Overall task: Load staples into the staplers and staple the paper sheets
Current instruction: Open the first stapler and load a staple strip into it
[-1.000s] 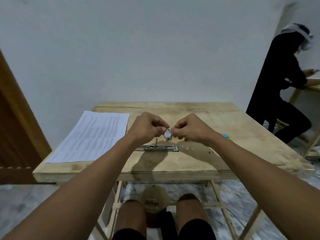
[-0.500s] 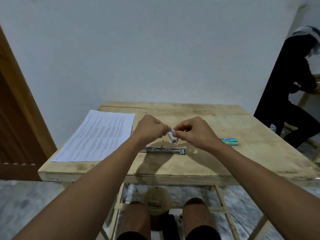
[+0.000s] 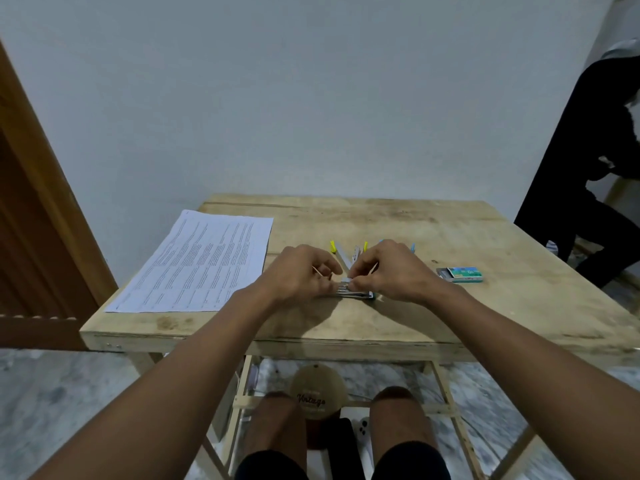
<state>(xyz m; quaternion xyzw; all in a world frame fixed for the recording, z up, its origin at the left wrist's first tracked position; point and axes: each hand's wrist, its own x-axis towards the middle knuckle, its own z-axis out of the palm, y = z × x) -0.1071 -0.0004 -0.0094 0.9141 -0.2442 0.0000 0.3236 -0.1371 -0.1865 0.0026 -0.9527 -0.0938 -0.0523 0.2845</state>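
Observation:
An opened metal stapler (image 3: pixel 358 294) lies flat on the wooden table (image 3: pixel 415 323), partly hidden under my hands. My left hand (image 3: pixel 303 271) and my right hand (image 3: pixel 393 271) meet just above it. Both pinch a small silver staple strip (image 3: pixel 346 280) between their fingertips, right over the stapler's channel. Behind my hands lie more staplers with yellow (image 3: pixel 333 246) and blue (image 3: pixel 412 247) ends, mostly hidden. A stack of printed paper sheets (image 3: pixel 204 265) lies on the table's left part. A green staple box (image 3: pixel 461 274) sits to the right, slid open.
A person in black (image 3: pixel 588 174) sits at another table at the right edge. A brown wooden door (image 3: pixel 31 237) stands at the left. Under the table a brown cap (image 3: pixel 318 393) rests between my knees. A white wall is behind the table.
Both hands have come down from mid-air with the staple strip to the open stapler on the table. The view has shifted, showing the staplers behind and the staple box.

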